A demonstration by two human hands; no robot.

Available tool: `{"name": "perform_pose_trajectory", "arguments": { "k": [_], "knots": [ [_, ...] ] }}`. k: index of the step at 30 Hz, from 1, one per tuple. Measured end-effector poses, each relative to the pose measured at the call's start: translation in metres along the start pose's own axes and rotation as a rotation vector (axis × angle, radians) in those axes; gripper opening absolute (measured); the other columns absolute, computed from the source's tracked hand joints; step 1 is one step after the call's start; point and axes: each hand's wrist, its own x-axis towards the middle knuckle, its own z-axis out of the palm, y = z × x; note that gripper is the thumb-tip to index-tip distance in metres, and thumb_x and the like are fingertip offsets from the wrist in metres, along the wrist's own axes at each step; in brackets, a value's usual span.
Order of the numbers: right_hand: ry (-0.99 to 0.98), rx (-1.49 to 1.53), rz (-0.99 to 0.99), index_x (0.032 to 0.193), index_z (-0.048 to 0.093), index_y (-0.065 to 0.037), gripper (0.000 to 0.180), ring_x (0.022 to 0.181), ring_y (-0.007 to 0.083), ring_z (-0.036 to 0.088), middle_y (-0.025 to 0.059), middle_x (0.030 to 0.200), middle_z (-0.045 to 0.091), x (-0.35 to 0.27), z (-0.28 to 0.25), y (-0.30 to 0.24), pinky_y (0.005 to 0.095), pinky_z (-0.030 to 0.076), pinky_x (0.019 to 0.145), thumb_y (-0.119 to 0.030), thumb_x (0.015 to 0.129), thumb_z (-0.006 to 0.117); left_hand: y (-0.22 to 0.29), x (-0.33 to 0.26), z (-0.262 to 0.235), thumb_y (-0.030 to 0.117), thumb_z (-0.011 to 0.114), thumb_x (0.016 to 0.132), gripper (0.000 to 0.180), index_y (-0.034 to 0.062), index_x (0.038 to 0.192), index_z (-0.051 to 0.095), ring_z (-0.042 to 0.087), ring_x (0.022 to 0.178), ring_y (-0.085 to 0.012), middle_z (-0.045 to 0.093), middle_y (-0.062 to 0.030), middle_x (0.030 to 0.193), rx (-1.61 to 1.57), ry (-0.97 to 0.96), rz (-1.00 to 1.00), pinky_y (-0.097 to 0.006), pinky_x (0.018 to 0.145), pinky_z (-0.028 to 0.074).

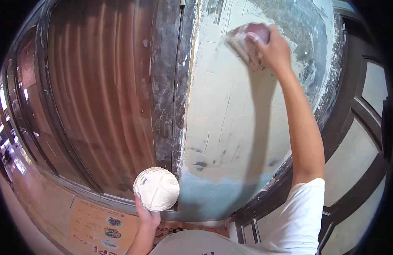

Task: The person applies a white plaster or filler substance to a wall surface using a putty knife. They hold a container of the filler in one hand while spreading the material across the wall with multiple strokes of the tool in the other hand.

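Note:
My left hand (149, 217) is closed around the side of a round tub of cream-white putty (157, 190), held low in front of me; the paste has a ridge across its top. High on the right, my right hand (276, 51) grips a broad, flat putty scraper (243, 44), smeared with paste and partly blurred. Part of the scraper is dark red. It lies against a wall panel (220, 102) that is largely coated in cream putty with thin dark scratches. Grey, uncoated surface (309, 32) shows to the right of the scraper, and a pale blue strip (209, 193) runs below the putty.
Left of the panel stands a dark, paint-flecked frame (166, 93), then a window with a brown curtain (98, 85) behind it. A dark wooden door with pale panels (354, 144) is at the right. An orange printed sheet (101, 225) lies at the lower left.

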Motion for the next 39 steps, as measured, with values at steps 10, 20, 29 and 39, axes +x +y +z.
{"name": "perform_pose_trajectory", "arguments": {
  "k": [10, 20, 29, 39],
  "knots": [
    [0.154, -0.084, 0.133, 0.108, 0.056, -0.008, 0.059, 0.087, 0.0375, 0.067, 0.0169, 0.094, 0.07, 0.031, -0.016, 0.023, 0.0485, 0.05, 0.078, -0.058, 0.08, 0.07, -0.002, -0.005, 0.001, 0.048, 0.035, 0.104, 0.057, 0.0104, 0.146, 0.04, 0.047, 0.134, -0.0276, 0.048, -0.0086, 0.146, 0.066, -0.051, -0.049, -0.045, 0.112, 0.038],
    [0.11, -0.072, 0.136, 0.109, 0.057, -0.007, 0.059, 0.091, 0.0372, 0.067, 0.0177, 0.096, 0.07, 0.019, -0.001, 0.007, 0.0461, 0.05, 0.081, -0.058, 0.081, 0.07, -0.003, -0.003, 0.001, 0.048, 0.033, 0.104, 0.057, 0.0101, 0.146, 0.04, 0.046, 0.134, -0.0276, 0.047, -0.0085, 0.147, 0.057, -0.066, -0.071, -0.044, 0.113, 0.036],
    [0.082, 0.593, 0.243, 0.107, 0.058, 0.0, 0.037, 0.087, 0.0237, 0.064, 0.0155, 0.096, 0.066, -0.139, -0.019, -0.017, 0.037, 0.05, 0.081, -0.023, 0.085, 0.076, -0.006, 0.0, -0.003, 0.044, 0.035, 0.104, 0.055, 0.009, 0.146, 0.04, 0.047, 0.133, -0.0278, 0.048, -0.009, 0.147, 0.044, -0.015, -0.043, -0.044, 0.112, 0.038],
    [-0.397, 0.999, 0.934, 0.117, 0.051, -0.001, 0.022, 0.096, 0.0113, 0.056, 0.0044, 0.102, 0.061, -0.375, 0.0, -0.002, 0.0279, 0.046, 0.086, -0.015, 0.101, 0.055, -0.034, 0.013, 0.038, 0.053, 0.031, 0.104, 0.063, 0.0085, 0.148, 0.036, 0.045, 0.135, -0.0263, 0.044, -0.0096, 0.15, 0.133, -0.084, -0.17, -0.042, 0.114, 0.035]
  ]
}}
